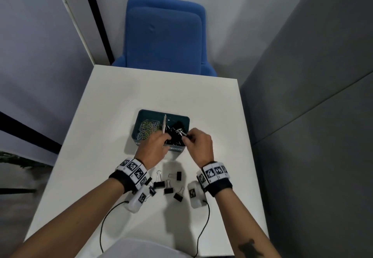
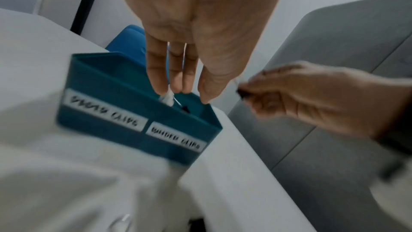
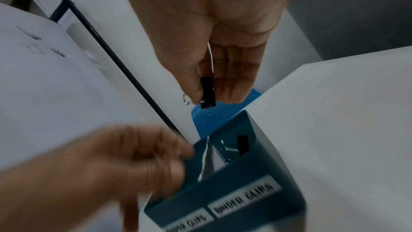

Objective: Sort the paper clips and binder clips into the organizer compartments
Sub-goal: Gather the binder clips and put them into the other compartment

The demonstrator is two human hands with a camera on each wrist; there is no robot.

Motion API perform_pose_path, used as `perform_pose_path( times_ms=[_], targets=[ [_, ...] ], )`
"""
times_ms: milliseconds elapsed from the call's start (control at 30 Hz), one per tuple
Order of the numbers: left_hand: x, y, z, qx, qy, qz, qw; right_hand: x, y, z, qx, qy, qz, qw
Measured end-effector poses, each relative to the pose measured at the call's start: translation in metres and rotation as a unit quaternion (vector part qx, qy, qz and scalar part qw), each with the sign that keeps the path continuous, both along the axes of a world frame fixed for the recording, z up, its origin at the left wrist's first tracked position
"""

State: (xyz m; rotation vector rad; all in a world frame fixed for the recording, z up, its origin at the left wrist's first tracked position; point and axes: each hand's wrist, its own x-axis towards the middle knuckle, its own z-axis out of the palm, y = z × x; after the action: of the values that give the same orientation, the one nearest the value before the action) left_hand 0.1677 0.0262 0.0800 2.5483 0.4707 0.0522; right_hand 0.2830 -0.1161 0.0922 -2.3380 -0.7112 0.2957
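Observation:
A teal organizer [image 1: 185, 119] stands mid-table, with a white divider [image 1: 164, 123]. Coloured paper clips [image 1: 147, 129] fill its left compartment and black binder clips [image 1: 174, 139] its right. My right hand [image 1: 186, 136] hovers over the right compartment and pinches a black binder clip [image 3: 207, 93] between thumb and fingers. My left hand [image 2: 180, 93] hangs over the organizer's near wall [image 2: 125, 112] with straight fingers and holds nothing. Several loose binder clips [image 1: 168, 190] lie on the table between my wrists.
The white table [image 1: 121, 100] has bare surface around the organizer. A blue chair [image 1: 164, 35] stands past the far edge. A grey partition [image 1: 312, 96] runs along the right. Cables from the wrist cameras trail toward the near table edge.

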Motion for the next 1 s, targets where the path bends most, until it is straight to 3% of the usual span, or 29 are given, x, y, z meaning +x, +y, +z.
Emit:
perform_pose_path(
  times_ms=[167, 333, 467, 567, 767, 1000],
  targets=[
    [-0.061, -0.001, -0.042, 0.027, 0.174, -0.005, 0.984, 0.006, 0.012, 0.007, 0.048, 0.022, -0.005, 0.999],
    [-0.11, -0.001, -0.079, 0.01, 0.316, 0.009, 0.949, -0.023, -0.028, -0.037, -0.091, 0.036, 0.075, 0.992],
    [-0.127, -0.009, -0.098, 0.005, 0.305, -0.011, 0.952, -0.052, -0.062, -0.076, -0.281, 0.072, 0.2, 0.936],
    [-0.126, -0.015, -0.105, -0.024, 0.277, -0.029, 0.96, -0.07, -0.073, -0.093, -0.321, 0.092, 0.235, 0.913],
    [-0.107, -0.034, -0.099, -0.041, 0.248, -0.06, 0.966, -0.094, -0.057, -0.103, -0.275, 0.082, 0.22, 0.933],
    [-0.096, -0.05, -0.103, 0.007, 0.215, -0.058, 0.975, -0.11, -0.039, -0.112, -0.238, 0.053, 0.233, 0.942]
  ],
)
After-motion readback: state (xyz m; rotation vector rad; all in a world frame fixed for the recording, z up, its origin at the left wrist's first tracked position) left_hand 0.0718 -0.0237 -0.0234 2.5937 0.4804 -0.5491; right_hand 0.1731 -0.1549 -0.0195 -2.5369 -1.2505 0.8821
